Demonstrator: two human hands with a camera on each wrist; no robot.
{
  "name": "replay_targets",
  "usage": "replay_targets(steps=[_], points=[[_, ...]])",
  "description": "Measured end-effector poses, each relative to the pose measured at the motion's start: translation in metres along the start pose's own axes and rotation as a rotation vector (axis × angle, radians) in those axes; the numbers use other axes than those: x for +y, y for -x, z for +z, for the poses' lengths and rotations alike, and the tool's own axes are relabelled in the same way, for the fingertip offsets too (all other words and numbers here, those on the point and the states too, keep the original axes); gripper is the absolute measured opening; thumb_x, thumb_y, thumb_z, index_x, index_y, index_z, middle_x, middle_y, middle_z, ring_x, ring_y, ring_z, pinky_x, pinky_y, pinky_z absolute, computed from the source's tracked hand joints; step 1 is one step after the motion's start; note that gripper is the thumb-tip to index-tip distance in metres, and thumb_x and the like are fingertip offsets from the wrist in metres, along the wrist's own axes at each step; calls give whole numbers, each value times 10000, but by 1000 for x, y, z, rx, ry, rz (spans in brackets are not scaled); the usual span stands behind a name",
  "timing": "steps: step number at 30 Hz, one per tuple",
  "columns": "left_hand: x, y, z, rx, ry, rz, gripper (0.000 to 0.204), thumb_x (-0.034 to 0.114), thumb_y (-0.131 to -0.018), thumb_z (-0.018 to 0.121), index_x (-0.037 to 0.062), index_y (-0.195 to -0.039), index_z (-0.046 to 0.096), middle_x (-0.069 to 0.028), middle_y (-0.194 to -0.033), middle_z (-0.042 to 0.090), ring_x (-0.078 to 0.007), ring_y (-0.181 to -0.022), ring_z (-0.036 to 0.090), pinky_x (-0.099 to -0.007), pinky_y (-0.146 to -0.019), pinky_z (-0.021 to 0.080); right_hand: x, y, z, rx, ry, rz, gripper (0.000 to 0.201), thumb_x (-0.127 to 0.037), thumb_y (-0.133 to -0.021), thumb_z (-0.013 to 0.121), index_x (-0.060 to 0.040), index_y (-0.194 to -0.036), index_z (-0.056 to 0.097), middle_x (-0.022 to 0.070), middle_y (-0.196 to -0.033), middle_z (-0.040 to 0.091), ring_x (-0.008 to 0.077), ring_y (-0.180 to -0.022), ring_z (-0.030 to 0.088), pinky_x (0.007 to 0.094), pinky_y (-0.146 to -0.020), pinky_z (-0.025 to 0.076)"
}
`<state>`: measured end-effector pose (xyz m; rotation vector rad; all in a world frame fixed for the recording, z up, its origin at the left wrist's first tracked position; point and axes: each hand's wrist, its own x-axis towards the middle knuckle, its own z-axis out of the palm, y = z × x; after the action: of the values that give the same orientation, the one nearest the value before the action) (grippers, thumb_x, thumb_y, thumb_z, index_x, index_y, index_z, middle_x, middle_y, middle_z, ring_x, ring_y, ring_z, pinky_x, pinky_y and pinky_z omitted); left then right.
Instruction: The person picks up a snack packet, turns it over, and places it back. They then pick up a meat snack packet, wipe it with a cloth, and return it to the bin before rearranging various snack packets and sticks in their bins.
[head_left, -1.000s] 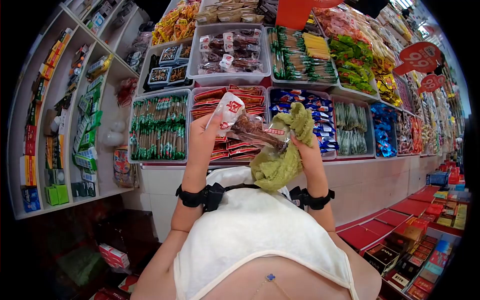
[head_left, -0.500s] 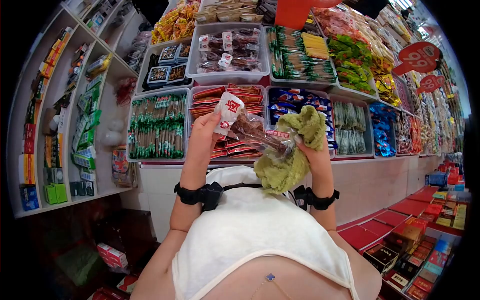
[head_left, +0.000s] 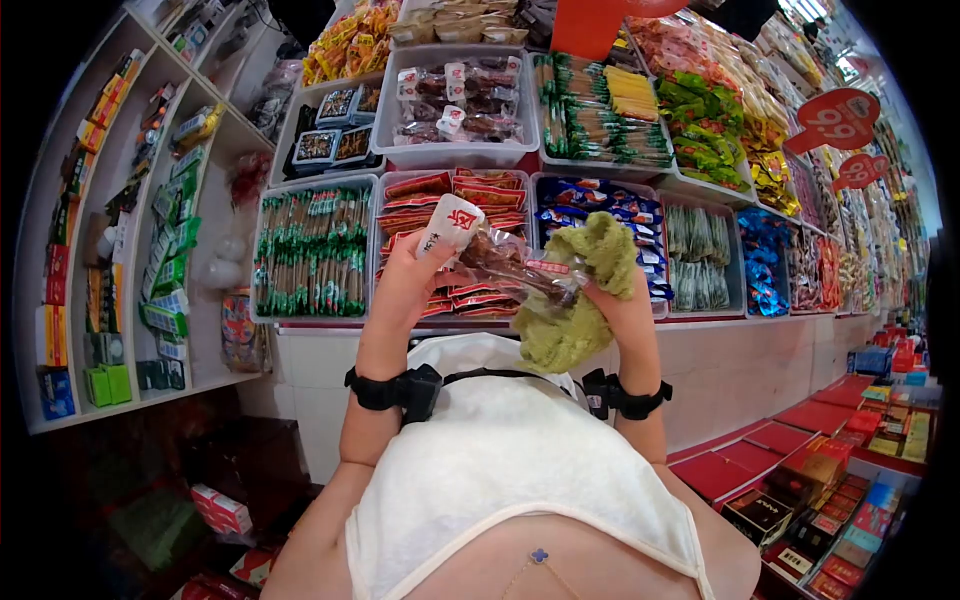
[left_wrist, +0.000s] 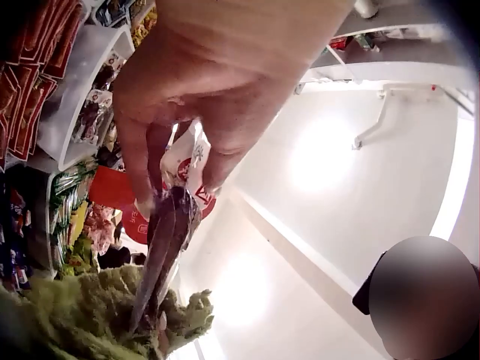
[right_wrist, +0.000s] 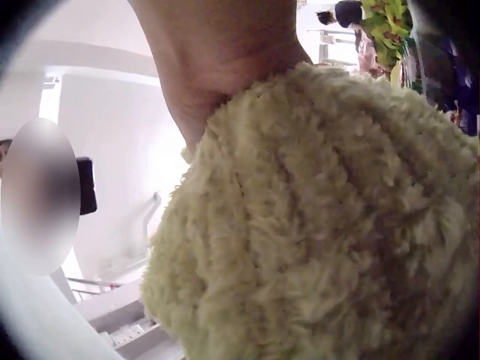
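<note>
A clear plastic packet of dark brown meat with a white, red-printed end (head_left: 500,258) is held up before the chest. My left hand (head_left: 402,285) pinches it by the white end; in the left wrist view thumb and fingers sit on either side of the packet (left_wrist: 171,232). At the other end my right hand (head_left: 625,310) grips a fluffy green cloth (head_left: 568,338), bunched against the packet's lower tip. Folds of the cloth (right_wrist: 315,225) hide most of the right fingers in the right wrist view.
Below the hands stands a bin of red snack packets (head_left: 478,300), with green-wrapped sticks (head_left: 315,255) to its left and blue packets (head_left: 590,195) to its right. Behind is a bin of similar meat packets (head_left: 460,95). Shelves (head_left: 130,400) line the left side.
The right hand and cloth shifted right along the packet, then slightly back left. The packet's white end has turned a little and tilts more to the right.
</note>
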<state>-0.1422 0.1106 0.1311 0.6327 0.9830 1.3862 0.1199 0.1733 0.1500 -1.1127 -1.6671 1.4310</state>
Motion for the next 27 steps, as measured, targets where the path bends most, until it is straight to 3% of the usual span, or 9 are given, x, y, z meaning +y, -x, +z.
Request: replay_targets(steps=[3, 6, 10, 11, 14, 17, 21, 26, 27], points=[[0, 3, 1, -17, -123, -131, 291, 163, -908, 575, -41, -1115, 584, -99, -992, 660, -182, -841, 664, -314, -710, 573, 10, -4, -5, 47, -329, 130, 447, -29, -812, 673, 10, -1225, 507, 91, -1151, 603, 189, -1009, 589, 307, -857, 469], [-4, -5, -1, -36, -226, -145, 256, 151, -911, 573, -40, -1079, 603, -93, -967, 666, -183, -811, 671, -304, -706, 567, 19, -13, -10, 82, -277, 76, 427, -17, -822, 653, 15, -1222, 507, 87, -1144, 603, 177, -1010, 588, 303, -846, 473], [4, -15, 1, -43, -221, -77, 255, 172, -919, 572, -23, -1078, 609, -88, -984, 663, -200, -818, 674, -313, -711, 567, 42, -35, -36, 227, 49, 97, 253, -87, -832, 658, 21, -1055, 607, 69, -1008, 642, 119, -856, 583, 279, -724, 462], [4, -20, -4, -4, -210, -81, 258, 173, -920, 571, -26, -1080, 608, -89, -983, 662, -203, -820, 674, -318, -722, 566, 58, -45, -48, 329, 159, 99, 235, -129, -829, 666, 13, -1012, 622, 107, -986, 648, 174, -886, 608, 332, -729, 471], [1, -43, -31, 37, -199, -9, 264, 169, -930, 550, -37, -1089, 594, -94, -981, 655, -211, -824, 672, -330, -746, 562, 72, -49, -72, 305, 903, 142, 323, -155, -822, 667, 17, -1086, 594, 160, -1055, 611, 287, -989, 586, 401, -796, 469], [6, -67, -58, 99, -263, 18, 261, 160, -937, 533, -40, -1095, 586, -94, -986, 649, -201, -829, 670, -310, -749, 557, 106, -47, -85, 451, 1104, 72, 431, -159, -808, 671, 10, -1182, 542, 204, -1148, 542, 368, -1085, 513, 448, -876, 441], [23, -99, -69, 145, -360, -39, 269, 182, -934, 539, -38, -1082, 585, -81, -920, 646, -179, -790, 670, -293, -656, 550, 103, -62, -75, 426, 1007, -60, 477, -154, -811, 669, 4, -1231, 508, 194, -1188, 516, 361, -1088, 511, 418, -923, 427], [23, -137, -79, 42, -470, -173, 278, 191, -919, 547, -33, -1082, 570, -53, -845, 624, -172, -712, 661, -280, -615, 548, 62, -119, 12, 175, 558, -312, 427, -103, -832, 637, -40, -1239, 524, 136, -1118, 556, 264, -1006, 553, 325, -859, 443], [19, -139, -80, 43, -415, -192, 278, 199, -913, 560, -28, -1072, 583, -54, -851, 632, -165, -714, 658, -280, -618, 542, 59, -127, 25, 112, 568, -328, 445, -100, -827, 632, -27, -1246, 500, 160, -1148, 537, 295, -1028, 549, 348, -887, 435]])
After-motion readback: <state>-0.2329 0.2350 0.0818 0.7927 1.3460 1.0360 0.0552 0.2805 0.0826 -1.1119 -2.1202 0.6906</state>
